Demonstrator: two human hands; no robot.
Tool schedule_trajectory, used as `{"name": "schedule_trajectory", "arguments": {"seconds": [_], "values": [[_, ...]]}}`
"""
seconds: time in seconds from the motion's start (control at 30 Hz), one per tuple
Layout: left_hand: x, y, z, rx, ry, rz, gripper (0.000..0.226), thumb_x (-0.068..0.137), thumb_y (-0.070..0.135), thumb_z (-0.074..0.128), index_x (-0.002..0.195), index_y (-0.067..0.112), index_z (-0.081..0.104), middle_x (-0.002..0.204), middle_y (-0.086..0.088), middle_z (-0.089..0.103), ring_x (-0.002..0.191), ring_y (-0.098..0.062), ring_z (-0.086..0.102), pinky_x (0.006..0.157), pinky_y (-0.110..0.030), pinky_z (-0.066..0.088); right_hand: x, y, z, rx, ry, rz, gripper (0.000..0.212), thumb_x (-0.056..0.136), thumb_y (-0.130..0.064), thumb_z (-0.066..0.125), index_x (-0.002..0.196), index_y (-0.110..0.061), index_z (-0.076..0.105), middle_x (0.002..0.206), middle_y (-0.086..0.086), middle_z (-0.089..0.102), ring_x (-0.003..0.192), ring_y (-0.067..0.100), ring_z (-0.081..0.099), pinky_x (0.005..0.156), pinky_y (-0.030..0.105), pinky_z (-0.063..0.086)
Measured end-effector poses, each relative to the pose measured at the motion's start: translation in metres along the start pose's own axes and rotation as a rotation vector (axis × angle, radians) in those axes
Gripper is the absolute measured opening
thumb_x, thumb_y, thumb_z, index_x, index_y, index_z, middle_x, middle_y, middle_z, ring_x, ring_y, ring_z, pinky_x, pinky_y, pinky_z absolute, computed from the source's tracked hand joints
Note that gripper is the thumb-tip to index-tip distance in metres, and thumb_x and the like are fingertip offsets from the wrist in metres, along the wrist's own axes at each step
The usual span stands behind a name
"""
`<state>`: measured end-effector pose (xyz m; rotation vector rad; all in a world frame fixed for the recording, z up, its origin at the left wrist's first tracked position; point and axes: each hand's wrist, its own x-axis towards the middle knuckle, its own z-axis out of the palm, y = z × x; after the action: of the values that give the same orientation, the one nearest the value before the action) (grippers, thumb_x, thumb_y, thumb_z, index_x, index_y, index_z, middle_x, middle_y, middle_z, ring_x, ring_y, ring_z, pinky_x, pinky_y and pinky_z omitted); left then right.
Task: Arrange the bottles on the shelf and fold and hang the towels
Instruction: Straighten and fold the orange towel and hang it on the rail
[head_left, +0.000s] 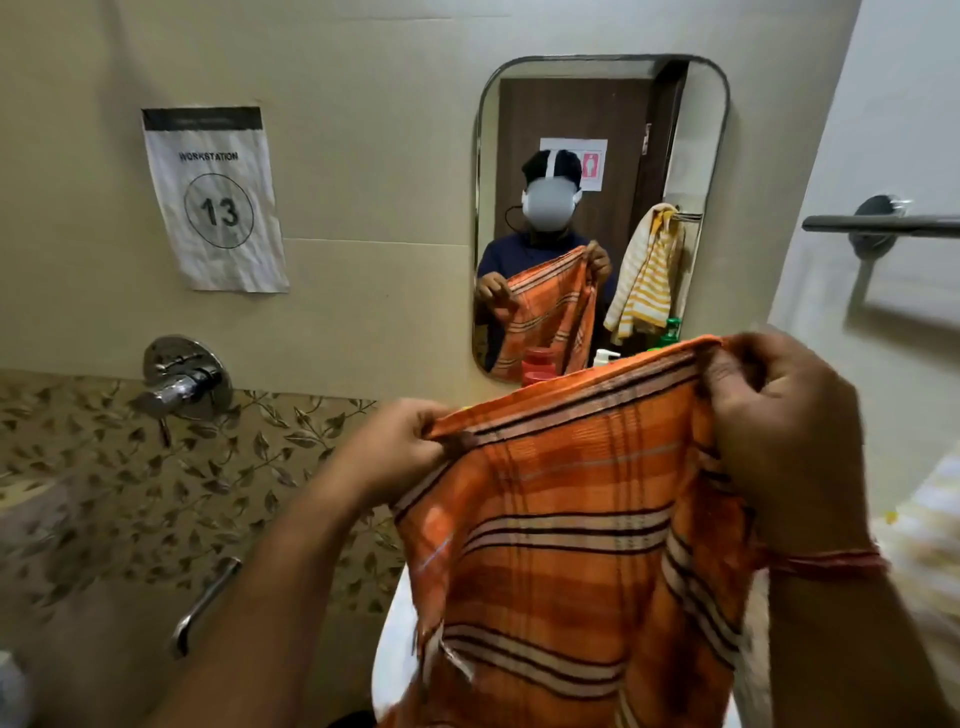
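An orange striped towel (571, 519) hangs spread in the air in front of the person, held by its top edge, which runs as a taut line rising from the lower left grip to the higher right one. The cloth falls from that edge with its long axis downward, out past the bottom of the frame; its dark and pale stripes cross it roughly parallel to the top edge. The left hand (395, 447) pinches the left corner, thumb and fingers curled tight on a small bunch of fabric, so the grip is narrow and full of cloth. The right hand (779, 436) holds the opposite corner above and to the right of the left grip, fingers curled over the hem with the fabric gathered under them; a red thread bracelet (831, 564) circles that wrist. Beyond the top edge between the two grips, a wall mirror (602, 208) reflects the person holding the towel, along with a yellow and white striped towel hanging on a rail. Just above the towel's edge, low before the mirror, show a red container (537, 364), a white pump bottle (605, 357) and a green bottle (671, 331). To the right of the right grip a chrome towel bar (883, 223) is fixed to the wall. To the left of the left grip sit a chrome wall tap (182, 379) and, higher up, a paper sign (215, 200) reading WORKSTATION 13.
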<state>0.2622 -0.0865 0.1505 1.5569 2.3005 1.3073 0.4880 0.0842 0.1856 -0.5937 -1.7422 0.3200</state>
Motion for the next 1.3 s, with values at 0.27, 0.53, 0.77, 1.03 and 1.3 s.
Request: {"name": "schedule_trajectory", "arguments": {"seconds": [0.27,0.53,0.77,1.03,1.3], "values": [[0.009,0.028,0.008,-0.014,0.239,0.170,0.022,0.091,0.043,0.072,0.070,0.039,0.065,0.063,0.027,0.064,0.058,0.008,0.061,0.049,-0.006,0.038,-0.009,-0.019,0.031,0.216,-0.267,0.182,0.020,0.103,-0.021,0.043,0.087,-0.022,0.056,0.076,-0.008,0.060,0.068,-0.004,0.058,0.052,0.015,0.039],[0.009,-0.034,-0.025,0.043,0.449,-0.074,0.028,0.091,0.018,0.071,0.067,0.020,0.058,0.051,0.012,0.053,0.049,-0.004,0.044,0.052,-0.029,0.034,0.000,0.021,0.005,-0.110,-0.102,0.081,0.015,0.096,-0.012,0.053,0.102,-0.013,0.067,0.093,0.007,0.065,0.084,0.024,0.055,0.073,0.030,0.038],[0.008,0.030,0.001,-0.229,0.058,0.056,0.046,0.071,0.071,0.068,0.108,0.043,0.068,0.092,0.020,0.070,0.088,0.007,0.067,0.068,-0.017,0.053,-0.015,-0.020,0.043,0.014,-0.521,-0.065,0.017,0.098,-0.017,0.052,0.083,-0.021,0.059,0.086,-0.014,0.048,0.078,0.002,0.048,0.062,0.021,0.034],[0.008,0.043,0.016,-0.134,0.110,0.145,0.023,0.093,0.036,0.071,0.074,0.023,0.067,0.065,0.014,0.066,0.058,0.002,0.060,0.052,-0.016,0.045,-0.018,-0.035,0.050,0.069,-0.616,-0.100,0.011,0.098,-0.010,0.051,0.095,-0.019,0.057,0.090,-0.006,0.057,0.081,0.009,0.053,0.064,0.023,0.042],[0.000,0.052,0.020,-0.424,0.332,0.170,0.014,0.094,0.030,0.070,0.081,0.024,0.067,0.072,0.010,0.072,0.061,-0.005,0.070,0.052,-0.015,0.052,-0.031,-0.016,0.053,-0.057,-0.646,-0.025,0.027,0.089,-0.012,0.059,0.078,-0.030,0.042,0.080,-0.009,0.049,0.069,0.004,0.047,0.054,0.018,0.031]]}}
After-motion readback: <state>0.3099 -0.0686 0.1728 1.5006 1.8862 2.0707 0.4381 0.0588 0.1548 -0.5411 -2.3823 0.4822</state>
